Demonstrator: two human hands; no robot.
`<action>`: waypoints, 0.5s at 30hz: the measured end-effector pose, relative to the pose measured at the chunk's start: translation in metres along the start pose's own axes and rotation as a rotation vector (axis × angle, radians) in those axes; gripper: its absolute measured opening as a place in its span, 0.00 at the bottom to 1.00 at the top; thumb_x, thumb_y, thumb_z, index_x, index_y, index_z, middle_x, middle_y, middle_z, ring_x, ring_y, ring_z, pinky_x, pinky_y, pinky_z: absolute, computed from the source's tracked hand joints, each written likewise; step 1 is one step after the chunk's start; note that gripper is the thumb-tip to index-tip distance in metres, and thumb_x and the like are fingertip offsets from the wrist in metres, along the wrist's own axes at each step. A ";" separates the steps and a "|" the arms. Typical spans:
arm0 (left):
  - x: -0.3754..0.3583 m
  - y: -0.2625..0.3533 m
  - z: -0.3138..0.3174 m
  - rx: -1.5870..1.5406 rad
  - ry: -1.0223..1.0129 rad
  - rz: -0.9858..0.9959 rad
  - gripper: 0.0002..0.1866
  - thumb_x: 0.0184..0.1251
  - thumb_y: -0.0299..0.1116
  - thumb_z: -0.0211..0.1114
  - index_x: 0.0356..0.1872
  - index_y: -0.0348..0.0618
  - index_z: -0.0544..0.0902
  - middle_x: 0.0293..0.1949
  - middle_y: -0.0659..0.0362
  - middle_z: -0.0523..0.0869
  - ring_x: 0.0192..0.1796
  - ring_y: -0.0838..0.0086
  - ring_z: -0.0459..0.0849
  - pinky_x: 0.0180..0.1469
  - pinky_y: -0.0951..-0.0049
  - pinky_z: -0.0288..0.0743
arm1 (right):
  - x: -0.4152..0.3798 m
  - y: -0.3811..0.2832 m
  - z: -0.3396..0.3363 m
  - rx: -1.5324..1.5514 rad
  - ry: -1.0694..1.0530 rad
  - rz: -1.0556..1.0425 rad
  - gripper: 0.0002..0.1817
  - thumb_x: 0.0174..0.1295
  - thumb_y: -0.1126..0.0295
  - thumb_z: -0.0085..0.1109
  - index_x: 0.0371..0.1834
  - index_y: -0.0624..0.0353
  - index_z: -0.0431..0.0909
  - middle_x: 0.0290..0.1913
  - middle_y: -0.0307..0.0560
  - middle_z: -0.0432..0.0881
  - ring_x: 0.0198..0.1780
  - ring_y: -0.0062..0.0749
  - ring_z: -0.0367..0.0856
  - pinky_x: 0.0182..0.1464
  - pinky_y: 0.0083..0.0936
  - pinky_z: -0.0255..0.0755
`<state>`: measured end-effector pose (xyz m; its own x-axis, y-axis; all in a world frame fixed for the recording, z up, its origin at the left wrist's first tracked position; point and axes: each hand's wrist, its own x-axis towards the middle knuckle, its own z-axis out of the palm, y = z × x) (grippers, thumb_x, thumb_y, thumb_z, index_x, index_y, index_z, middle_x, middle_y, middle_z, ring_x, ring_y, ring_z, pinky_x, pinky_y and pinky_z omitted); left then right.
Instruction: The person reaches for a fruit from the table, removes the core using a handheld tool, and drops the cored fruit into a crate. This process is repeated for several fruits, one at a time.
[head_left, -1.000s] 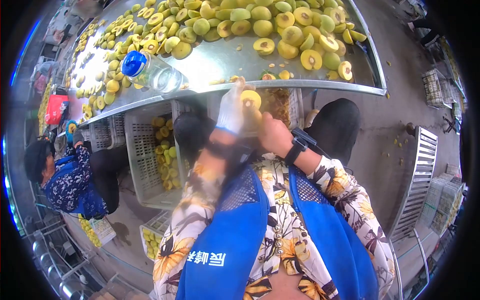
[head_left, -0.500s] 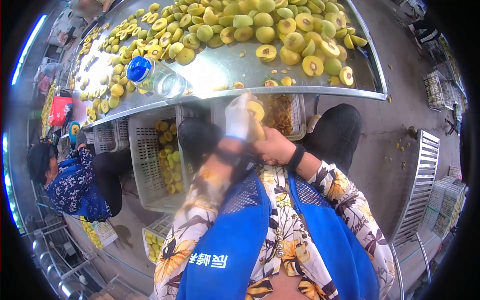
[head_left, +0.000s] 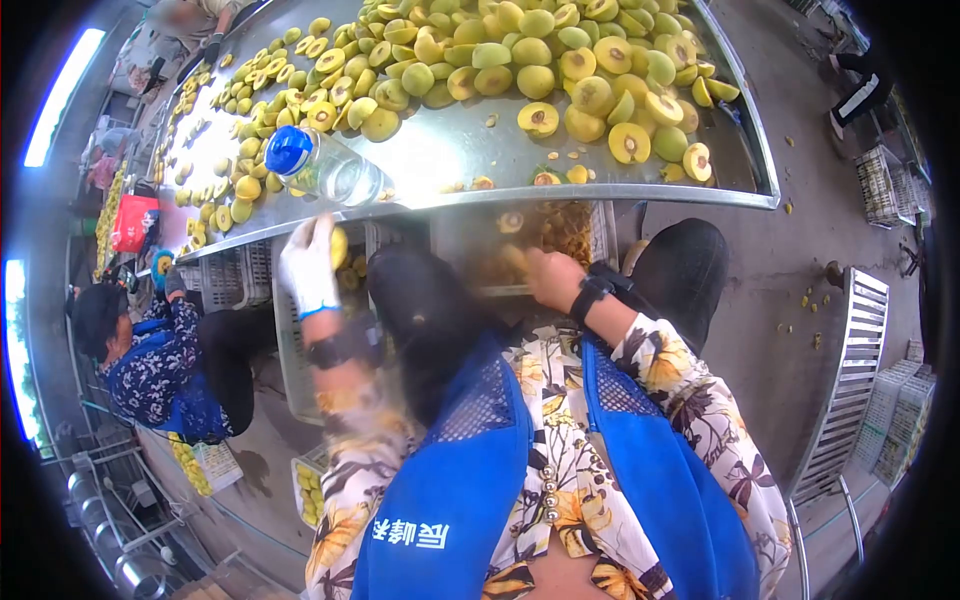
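Observation:
My left hand [head_left: 309,268], in a white glove, is closed on a yellow fruit half [head_left: 339,247], probably peach, above the left crate. My bare right hand [head_left: 556,280] is closed around a blurred yellowish-brown object [head_left: 515,259] whose kind I cannot make out. Just beyond it a small pale round piece with a dark middle [head_left: 510,222] shows blurred over a crate [head_left: 604,235] of brownish scraps [head_left: 565,226]. Past both hands, whole and halved yellow-green fruits [head_left: 533,52] are heaped on the metal table [head_left: 430,140].
A clear bottle with a blue cap [head_left: 350,181] lies near the table's raised front edge [head_left: 520,196]. The left crate [head_left: 290,345] stands beside my knee. At the left sits a co-worker [head_left: 160,365]. A slatted metal rack [head_left: 853,350] stands at the right.
My hands have separated. The left has swung left with the fruit half, while the right has moved slightly right. The small round piece now shows beyond my right hand.

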<state>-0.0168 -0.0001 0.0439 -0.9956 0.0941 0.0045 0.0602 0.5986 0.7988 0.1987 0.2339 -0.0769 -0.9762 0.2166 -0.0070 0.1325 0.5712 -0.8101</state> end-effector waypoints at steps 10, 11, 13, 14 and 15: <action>0.004 0.109 0.119 0.011 -0.472 0.416 0.19 0.59 0.40 0.59 0.46 0.37 0.78 0.41 0.53 0.82 0.40 0.67 0.81 0.42 0.70 0.75 | -0.004 -0.028 -0.022 0.088 0.260 0.321 0.14 0.51 0.66 0.60 0.38 0.61 0.71 0.26 0.57 0.79 0.30 0.46 0.81 0.32 0.36 0.73; 0.012 0.118 0.139 -0.110 -0.488 0.402 0.18 0.61 0.41 0.58 0.44 0.37 0.79 0.39 0.53 0.82 0.38 0.68 0.81 0.39 0.70 0.75 | -0.007 -0.020 -0.025 0.137 0.326 0.315 0.15 0.51 0.66 0.61 0.39 0.61 0.72 0.26 0.54 0.80 0.29 0.41 0.81 0.32 0.33 0.73; 0.006 0.149 0.142 -0.742 -0.607 0.127 0.16 0.65 0.41 0.54 0.40 0.37 0.78 0.36 0.52 0.82 0.35 0.67 0.80 0.37 0.67 0.75 | -0.014 -0.011 -0.035 0.290 0.431 0.275 0.15 0.53 0.70 0.60 0.42 0.63 0.72 0.25 0.43 0.79 0.28 0.23 0.78 0.31 0.24 0.73; 0.007 0.158 0.141 -0.881 -0.667 0.072 0.17 0.63 0.43 0.55 0.36 0.38 0.79 0.34 0.52 0.82 0.34 0.66 0.81 0.35 0.66 0.75 | -0.016 -0.016 -0.043 0.426 0.397 0.288 0.14 0.54 0.71 0.60 0.42 0.64 0.72 0.26 0.42 0.79 0.27 0.22 0.78 0.30 0.22 0.72; 0.009 0.166 0.141 -1.020 -0.724 0.019 0.17 0.62 0.45 0.56 0.33 0.38 0.80 0.32 0.53 0.83 0.33 0.66 0.82 0.33 0.66 0.75 | -0.015 -0.022 -0.053 0.562 0.364 0.297 0.14 0.55 0.72 0.59 0.43 0.64 0.72 0.26 0.41 0.79 0.25 0.20 0.77 0.28 0.20 0.71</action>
<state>-0.0058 0.2122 0.0917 -0.7073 0.7050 -0.0522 -0.3313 -0.2654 0.9054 0.2195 0.2596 -0.0277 -0.7811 0.6041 -0.1577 0.1797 -0.0244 -0.9834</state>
